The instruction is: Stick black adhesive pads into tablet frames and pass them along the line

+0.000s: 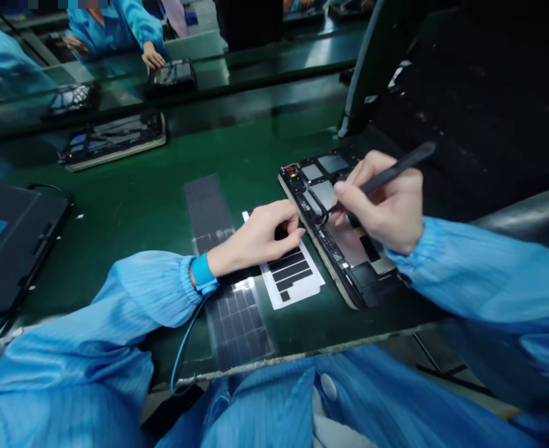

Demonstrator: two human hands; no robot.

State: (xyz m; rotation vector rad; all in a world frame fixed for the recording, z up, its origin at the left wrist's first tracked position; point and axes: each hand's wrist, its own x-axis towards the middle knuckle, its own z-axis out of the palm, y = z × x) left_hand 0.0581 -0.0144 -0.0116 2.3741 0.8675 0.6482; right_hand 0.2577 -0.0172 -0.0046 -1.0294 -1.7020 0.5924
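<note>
My right hand (386, 199) grips black tweezers (391, 171). Their tips reach down to a thin black cable (322, 218) inside an opened, tablet-like electronic device (349, 239). Grey panels and small circuit parts show in the device, and my hand covers part of it. Beside its left edge, my left hand (267, 233) is closed, with thumb and index finger curled close together; whether a small thing is between them is hidden. Under that hand lies a white sheet with black adhesive strips (297, 283). A blue wrist strap (203, 272) with a cord circles my left wrist.
Clear film with dark rectangular pieces (237, 317) runs beneath my left forearm on the green bench (129, 205). Another opened device (116, 140) lies farther back. A black case (17, 242) stands at left. Across the bench, a person in blue touches a device (174, 73).
</note>
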